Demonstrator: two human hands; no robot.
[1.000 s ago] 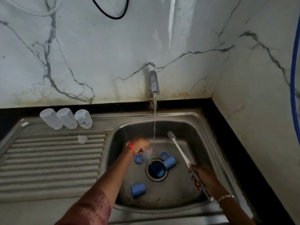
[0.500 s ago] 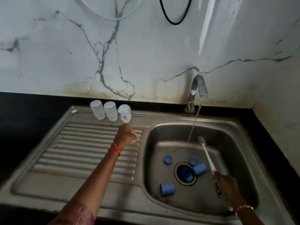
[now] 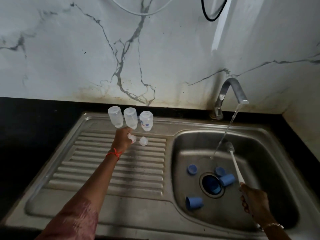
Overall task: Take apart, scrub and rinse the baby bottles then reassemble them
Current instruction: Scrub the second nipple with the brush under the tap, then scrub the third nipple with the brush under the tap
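Still gripping the bottle brush [image 3: 233,161] by its handle in the right hand [image 3: 254,203], fingers curled round it, over the near right corner of the basin [image 3: 259,153]. Farther off, reaching over the drainboard [image 3: 103,170] with the left hand [image 3: 123,139], no longer down in the basin under the running tap [image 3: 232,89] as a second ago. Pinching a clear teat [image 3: 132,138] close to the drainboard's far edge, just beside a second teat [image 3: 143,141] lying there. Probably means one more teat rinsed and being set down to drain.

Counting, near to far: two blue caps [image 3: 194,204] on their sides in the basin; one blue piece [image 3: 212,185] in the drain; two blue rings [image 3: 192,169] near it; two teats; three bottles [image 3: 130,118] upended along the drainboard's far edge.
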